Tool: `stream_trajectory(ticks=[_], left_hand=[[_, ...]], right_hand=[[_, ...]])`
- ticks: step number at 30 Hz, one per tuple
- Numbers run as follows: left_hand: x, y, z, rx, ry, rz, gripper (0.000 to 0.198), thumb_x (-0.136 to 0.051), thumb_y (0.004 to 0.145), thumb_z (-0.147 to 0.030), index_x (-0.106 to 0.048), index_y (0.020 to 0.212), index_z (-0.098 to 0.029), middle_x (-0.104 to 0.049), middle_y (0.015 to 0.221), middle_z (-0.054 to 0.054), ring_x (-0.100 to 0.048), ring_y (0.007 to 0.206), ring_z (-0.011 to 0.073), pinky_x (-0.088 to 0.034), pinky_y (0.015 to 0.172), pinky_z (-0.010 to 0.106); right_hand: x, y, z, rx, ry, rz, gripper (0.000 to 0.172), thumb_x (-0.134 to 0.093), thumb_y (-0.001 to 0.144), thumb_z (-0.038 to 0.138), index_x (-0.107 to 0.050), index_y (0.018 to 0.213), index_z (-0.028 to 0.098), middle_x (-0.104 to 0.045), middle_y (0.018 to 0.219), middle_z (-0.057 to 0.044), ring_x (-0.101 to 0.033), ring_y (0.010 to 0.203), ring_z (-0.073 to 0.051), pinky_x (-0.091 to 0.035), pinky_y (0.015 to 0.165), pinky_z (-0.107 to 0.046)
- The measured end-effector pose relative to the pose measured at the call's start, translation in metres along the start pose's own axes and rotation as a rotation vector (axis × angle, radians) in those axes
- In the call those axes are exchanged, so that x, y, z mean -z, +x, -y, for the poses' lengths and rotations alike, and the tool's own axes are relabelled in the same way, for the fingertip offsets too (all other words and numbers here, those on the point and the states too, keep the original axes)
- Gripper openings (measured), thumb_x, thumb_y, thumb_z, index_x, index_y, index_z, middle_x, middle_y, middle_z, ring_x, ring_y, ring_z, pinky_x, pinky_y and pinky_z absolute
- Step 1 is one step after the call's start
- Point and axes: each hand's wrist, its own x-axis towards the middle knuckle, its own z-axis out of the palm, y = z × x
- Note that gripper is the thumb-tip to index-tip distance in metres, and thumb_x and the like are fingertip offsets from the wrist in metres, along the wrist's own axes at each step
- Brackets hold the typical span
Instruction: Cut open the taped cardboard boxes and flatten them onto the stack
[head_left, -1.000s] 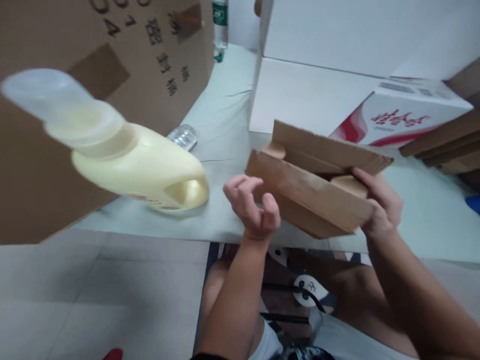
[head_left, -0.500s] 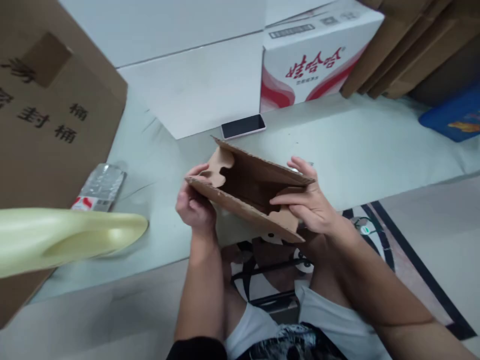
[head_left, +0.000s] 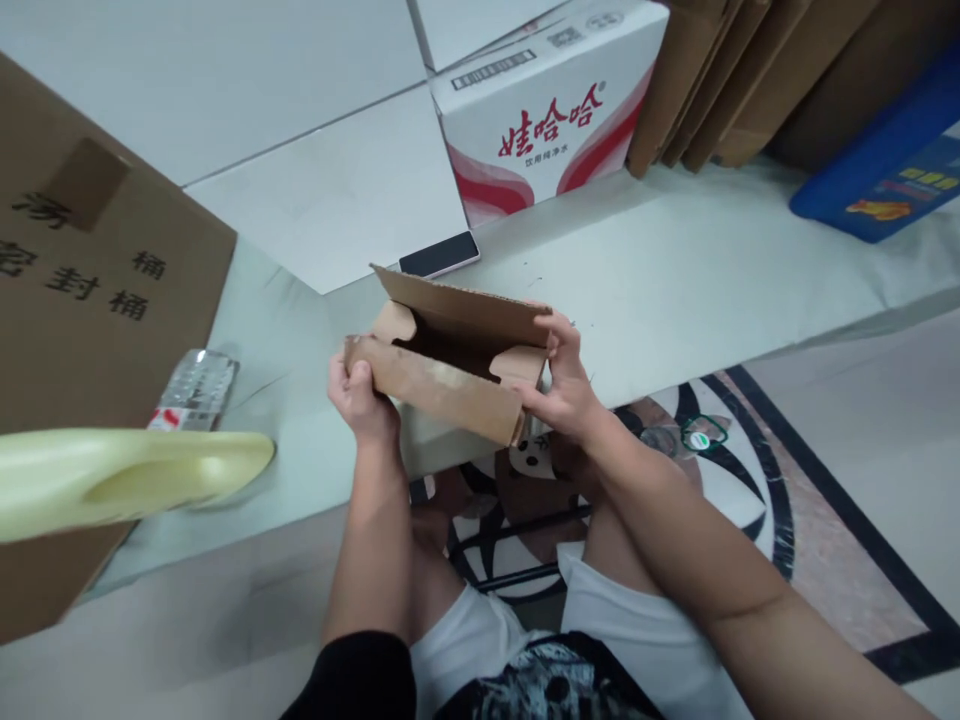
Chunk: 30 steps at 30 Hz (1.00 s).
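Note:
A small brown cardboard box [head_left: 442,388] is held up over the front edge of the table, its top gaping and its inside dark. My left hand [head_left: 363,398] grips its left end, thumb on the near wall and the other fingers partly hidden behind. At the right end my right hand [head_left: 559,378] is closed around the box, with fingertips at the far flap and the thumb by the near corner. Two small end flaps are folded inward, and the long far flap stands up, tilted back.
A phone [head_left: 439,255] lies behind the box, by a white-and-red carton [head_left: 547,130]. Folded cardboard [head_left: 720,80] and a blue container [head_left: 877,180] stand at right. At left are a large carton [head_left: 90,330], a clear bottle [head_left: 196,388] and a pale yellow object [head_left: 150,475].
The near wall of the box has tilted to face me more, and its opening looks narrower. My right thumb has come out of the box to its near corner. The view has shifted.

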Motion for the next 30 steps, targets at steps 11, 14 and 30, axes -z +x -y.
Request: stream_trajectory(ticks=[11, 14, 30], left_hand=[[0.006, 0.005, -0.003, -0.087, 0.318, 0.161, 0.035, -0.054, 0.09, -0.052, -0.068, 0.104, -0.024, -0.046, 0.15, 0.009, -0.038, 0.145, 0.0292, -0.03, 0.121, 0.046], [0.007, 0.006, -0.006, -0.037, 0.319, 0.222, 0.036, -0.053, 0.091, -0.055, -0.07, 0.092, -0.022, -0.053, 0.143, 0.01, -0.044, 0.14, 0.0291, -0.034, 0.119, 0.047], [0.024, -0.025, -0.037, -0.099, 0.445, 0.374, 0.058, -0.06, 0.082, -0.072, -0.074, 0.114, -0.026, -0.056, 0.134, 0.013, -0.049, 0.135, 0.0309, -0.036, 0.117, 0.049]], right_hand=[[0.011, -0.004, -0.007, 0.044, 0.117, 0.009, 0.031, -0.039, 0.091, 0.037, -0.065, 0.105, 0.026, -0.055, 0.137, -0.01, -0.05, 0.133, -0.031, -0.04, 0.113, -0.054], [0.01, -0.006, -0.007, 0.032, 0.087, -0.011, 0.031, -0.04, 0.092, 0.034, -0.066, 0.107, 0.027, -0.055, 0.135, -0.01, -0.05, 0.133, -0.03, -0.04, 0.113, -0.053], [0.026, -0.026, -0.017, 0.023, 0.234, 0.055, 0.041, -0.035, 0.09, 0.031, -0.054, 0.126, 0.026, -0.06, 0.131, -0.01, -0.057, 0.125, -0.027, -0.046, 0.107, -0.047]])
